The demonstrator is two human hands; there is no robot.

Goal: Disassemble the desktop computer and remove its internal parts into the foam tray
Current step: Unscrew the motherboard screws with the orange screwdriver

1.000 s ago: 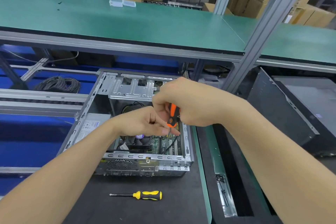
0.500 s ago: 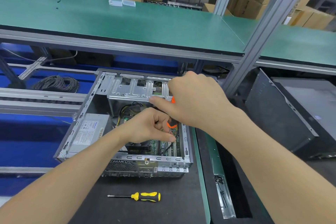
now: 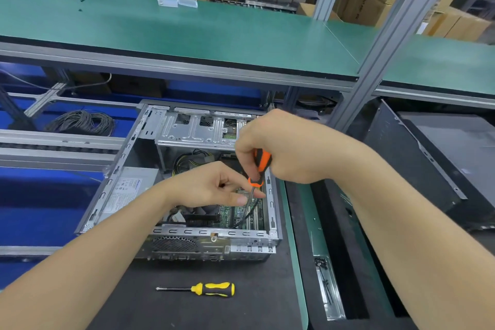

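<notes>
Head view: black mat [image 3: 214, 311] under green shelving [image 3: 187, 32] is bearing a lidless computer case [image 3: 187, 246]; right hand [image 3: 289, 147] gripping orange screwdriver [image 3: 261, 162], left hand [image 3: 203, 185] pinching its shaft.

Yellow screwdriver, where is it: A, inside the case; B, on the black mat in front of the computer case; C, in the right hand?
B: the yellow screwdriver lies on the black mat, in front of the computer case; the right hand grips an orange screwdriver.
</notes>
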